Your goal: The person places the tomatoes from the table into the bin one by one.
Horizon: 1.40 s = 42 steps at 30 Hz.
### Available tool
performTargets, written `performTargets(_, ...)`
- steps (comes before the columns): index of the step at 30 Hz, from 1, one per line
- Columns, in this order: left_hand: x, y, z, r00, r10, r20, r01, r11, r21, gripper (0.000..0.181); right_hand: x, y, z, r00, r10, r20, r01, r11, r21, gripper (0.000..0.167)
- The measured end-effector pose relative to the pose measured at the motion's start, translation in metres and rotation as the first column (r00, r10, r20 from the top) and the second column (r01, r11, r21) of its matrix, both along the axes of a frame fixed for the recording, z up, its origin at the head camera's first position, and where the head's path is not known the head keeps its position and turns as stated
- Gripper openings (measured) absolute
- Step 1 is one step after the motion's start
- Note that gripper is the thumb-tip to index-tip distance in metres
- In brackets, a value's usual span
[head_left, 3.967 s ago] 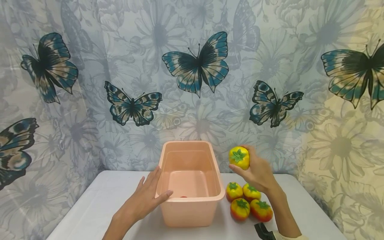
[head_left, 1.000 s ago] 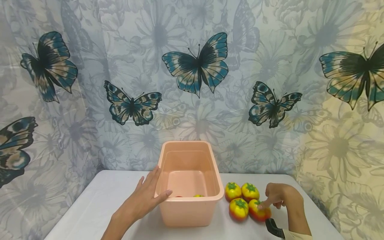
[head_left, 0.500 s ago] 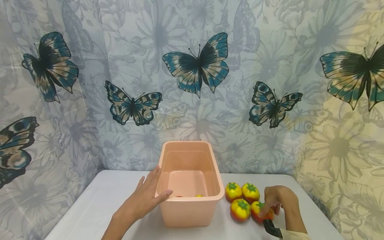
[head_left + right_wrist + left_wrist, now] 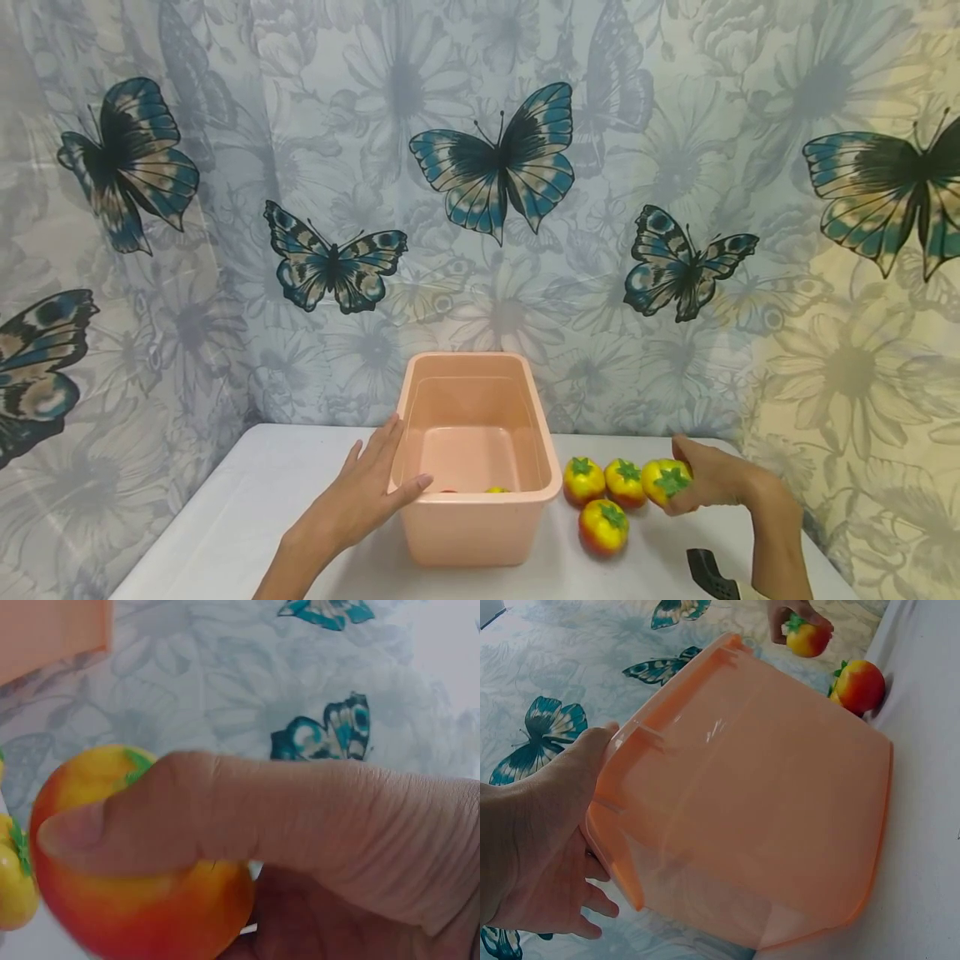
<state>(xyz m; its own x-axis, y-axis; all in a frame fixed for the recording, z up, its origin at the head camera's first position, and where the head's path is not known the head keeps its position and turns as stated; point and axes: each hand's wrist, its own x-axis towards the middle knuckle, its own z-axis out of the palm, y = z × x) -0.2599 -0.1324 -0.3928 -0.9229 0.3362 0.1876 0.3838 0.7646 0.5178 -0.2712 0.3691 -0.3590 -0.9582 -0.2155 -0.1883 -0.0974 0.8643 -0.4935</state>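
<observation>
A pink plastic basin (image 4: 472, 533) stands at the middle of the table. My left hand (image 4: 363, 479) rests on its left rim, fingers fairly straight and the thumb over the near corner. To the right, my right hand (image 4: 716, 477) grips a yellow-red persimmon (image 4: 666, 479) with a green calyx, raised above the table. The right wrist view shows the thumb across this persimmon (image 4: 150, 915); its far side is hidden. Three similar persimmons (image 4: 603, 529) sit between the basin and my right hand. Small red and yellow bits (image 4: 497, 490) peek over the basin's near rim.
A white cloth covers the table (image 4: 247, 517). Behind it hangs a floral curtain (image 4: 502, 317) with butterflies. A black strap piece (image 4: 708, 573) shows near my right wrist. The basin's near wall hides most of what lies inside.
Four seconds ago my right hand held a persimmon up beside the basin. It then reached down to the front-right persimmon, which is now lifted and shifted back and right. My left hand stays put.
</observation>
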Motion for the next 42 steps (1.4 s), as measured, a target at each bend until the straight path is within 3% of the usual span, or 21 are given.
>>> performTargets(5, 0.001, 0.0, 0.0, 1.0, 0.004, 0.004, -0.004, 1.0, 0.008, 0.099, 0.0, 0.0, 0.003, 0.992, 0.018, -0.123, -0.021, 0.999, -0.029, 0.069)
performTargets(12, 0.0, 0.0, -0.001, 1.0, 0.01, 0.003, -0.01, 1.0, 0.0, 0.098, 0.0, -0.006, 0.009, 0.969, -0.023, -0.247, -0.008, 0.992, -0.126, 0.077)
performTargets(18, -0.002, 0.0, -0.001, 1.0, 0.009, 0.004, -0.009, 1.0, 0.002, 0.098, -0.002, -0.012, 0.011, 0.911, -0.038, -0.411, -0.033, 0.986, -0.164, 0.073)
performTargets(25, -0.002, 0.0, -0.001, 1.0, 0.008, 0.0, -0.008, 1.0, 0.002, 0.1, -0.002, -0.02, 0.015, 0.866, -0.072, -0.495, 0.001, 0.99, -0.143, 0.086)
performTargets(32, -0.001, -0.001, -0.001, 1.0, 0.009, 0.011, -0.008, 1.0, -0.001, 0.1, -0.003, -0.029, 0.015, 0.769, -0.056, -0.636, 0.042, 0.998, -0.037, 0.065)
performTargets(42, -0.001, 0.0, -0.001, 1.0, 0.006, 0.015, -0.006, 1.0, 0.004, 0.1, -0.007, -0.039, 0.015, 0.731, -0.067, -0.679, 0.034, 0.998, -0.061, 0.066)
